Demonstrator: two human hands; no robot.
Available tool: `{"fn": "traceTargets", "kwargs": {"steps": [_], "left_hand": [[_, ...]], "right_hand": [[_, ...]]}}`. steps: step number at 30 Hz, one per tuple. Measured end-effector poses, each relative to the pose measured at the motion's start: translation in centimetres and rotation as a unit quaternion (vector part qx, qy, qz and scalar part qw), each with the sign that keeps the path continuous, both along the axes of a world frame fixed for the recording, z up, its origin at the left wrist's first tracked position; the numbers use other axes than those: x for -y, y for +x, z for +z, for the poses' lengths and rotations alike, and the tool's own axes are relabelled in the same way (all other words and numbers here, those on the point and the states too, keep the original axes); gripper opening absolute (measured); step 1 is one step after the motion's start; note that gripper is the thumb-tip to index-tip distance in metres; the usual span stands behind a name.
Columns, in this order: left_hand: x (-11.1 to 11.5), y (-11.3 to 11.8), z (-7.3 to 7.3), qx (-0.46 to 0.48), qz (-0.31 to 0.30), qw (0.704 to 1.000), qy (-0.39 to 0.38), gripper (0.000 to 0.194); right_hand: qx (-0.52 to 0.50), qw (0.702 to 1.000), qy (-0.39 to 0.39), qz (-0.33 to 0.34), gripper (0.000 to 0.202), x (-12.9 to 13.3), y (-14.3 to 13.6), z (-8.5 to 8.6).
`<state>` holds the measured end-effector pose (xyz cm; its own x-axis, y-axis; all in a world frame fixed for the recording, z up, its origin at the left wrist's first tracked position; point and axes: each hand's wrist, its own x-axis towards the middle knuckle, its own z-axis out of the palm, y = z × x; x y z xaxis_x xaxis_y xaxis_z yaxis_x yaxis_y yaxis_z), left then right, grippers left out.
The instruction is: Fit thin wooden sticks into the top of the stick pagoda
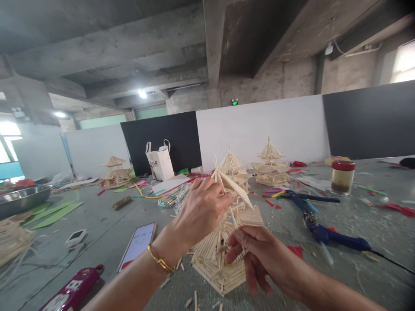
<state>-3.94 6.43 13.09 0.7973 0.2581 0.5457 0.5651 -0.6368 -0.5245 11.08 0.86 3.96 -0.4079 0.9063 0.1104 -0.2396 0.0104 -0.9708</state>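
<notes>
A pagoda model of thin wooden sticks [231, 278] stands on the table in front of me, with a wide lower tier and a pointed roof [238, 190] above. My left hand [205, 203] is closed at the roof's left side, its fingers curled against it; the fingertips are partly hidden. Lower down, my right hand [259, 248] pinches a thin wooden stick [233, 217] between thumb and forefinger. That stick slants up toward the underside of the roof. The right hand's other fingers hang loosely bent beside the lower tier.
Right of the model lie a blue glue gun [324, 233] and a red-lidded jar [343, 178]. More stick pagodas [269, 166] stand behind. On the left are a phone [138, 244], a magenta device [73, 291], a metal bowl [24, 196] and a paper bag [160, 163].
</notes>
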Motion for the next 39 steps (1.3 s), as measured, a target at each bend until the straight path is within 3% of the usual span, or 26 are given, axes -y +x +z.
{"fn": "traceTargets", "kwargs": {"steps": [5,17,39], "left_hand": [[-0.1,-0.09,-0.04,-0.001,-0.002,1.0,-0.005,0.017],[-0.07,-0.05,0.01,0.002,-0.004,1.0,-0.012,0.015],[-0.4,-0.12,-0.32,0.009,-0.023,1.0,0.003,0.018]], "right_hand": [[0.006,1.0,-0.009,-0.006,0.05,-0.2,-0.02,-0.03],[-0.005,1.0,-0.008,0.012,0.027,-0.32,0.22,-0.21],[0.011,1.0,0.004,0.024,0.03,-0.26,0.63,0.13]]}}
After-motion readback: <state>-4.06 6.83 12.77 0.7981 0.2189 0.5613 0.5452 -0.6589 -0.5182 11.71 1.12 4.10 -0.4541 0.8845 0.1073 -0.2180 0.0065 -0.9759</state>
